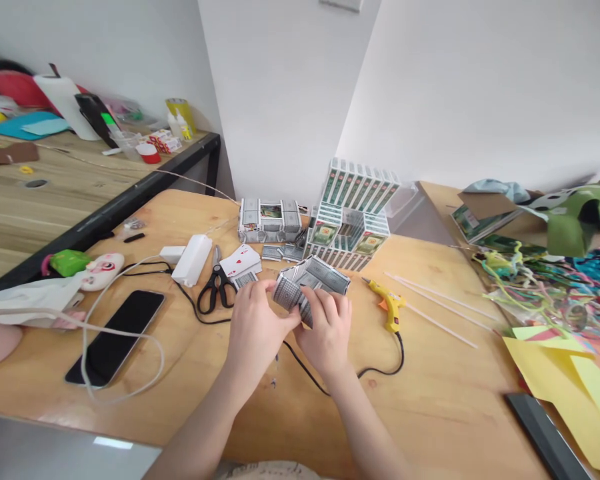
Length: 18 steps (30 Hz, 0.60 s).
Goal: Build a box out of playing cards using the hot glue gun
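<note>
Between my two hands is a small structure made of grey-backed playing cards (320, 272), held above the wooden table. My left hand (257, 323) pinches a curved card at its near left end. My right hand (325, 330) grips the near side, its fingers over the card's edge. A box built of the same cards (270, 220) stands farther back. Black-handled scissors (215, 287) and a pile of loose playing cards (241, 261) lie left of my hands. To the right rests a yellow glue gun (391, 305), its black cord passing beneath my wrists.
Stacked green-and-white card packs (353, 220) stand at the back. Clear glue sticks (443, 303) lie right of the glue gun. A phone (117, 337) with a looping white cable, and a white power block (192, 260), are on the left. Colourful craft scraps (540, 287) crowd the right edge.
</note>
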Each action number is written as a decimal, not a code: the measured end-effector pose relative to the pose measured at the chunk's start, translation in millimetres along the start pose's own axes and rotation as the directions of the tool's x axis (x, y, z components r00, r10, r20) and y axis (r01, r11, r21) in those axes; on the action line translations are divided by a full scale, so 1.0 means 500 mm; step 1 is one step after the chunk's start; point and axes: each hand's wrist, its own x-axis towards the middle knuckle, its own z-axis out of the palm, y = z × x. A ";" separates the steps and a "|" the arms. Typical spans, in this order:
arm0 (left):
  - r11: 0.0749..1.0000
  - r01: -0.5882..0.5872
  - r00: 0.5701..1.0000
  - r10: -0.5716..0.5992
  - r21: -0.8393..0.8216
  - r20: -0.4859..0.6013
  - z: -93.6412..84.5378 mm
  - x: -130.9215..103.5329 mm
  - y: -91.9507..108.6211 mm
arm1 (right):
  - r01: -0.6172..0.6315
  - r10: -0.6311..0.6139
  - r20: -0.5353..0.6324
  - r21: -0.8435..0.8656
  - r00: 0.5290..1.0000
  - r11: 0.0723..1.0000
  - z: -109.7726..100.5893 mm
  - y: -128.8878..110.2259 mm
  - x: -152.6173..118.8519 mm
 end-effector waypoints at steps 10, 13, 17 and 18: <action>1.000 0.004 1.000 -0.005 0.003 0.008 -0.002 0.000 0.013 | 0.003 -0.002 -0.030 0.032 1.000 0.999 0.008 0.003 -0.002; 1.000 0.015 1.000 -0.015 -0.002 0.014 0.000 -0.001 0.013 | 0.018 -0.016 -0.039 0.029 0.999 0.999 0.010 0.005 -0.004; 1.000 0.010 1.000 -0.010 0.015 0.010 0.001 -0.004 0.017 | 0.022 -0.021 -0.048 0.026 0.999 0.999 0.012 0.006 -0.007; 1.000 0.003 1.000 -0.003 0.021 0.008 0.000 -0.004 0.018 | 0.020 -0.019 -0.055 0.025 0.998 0.999 0.013 0.006 -0.008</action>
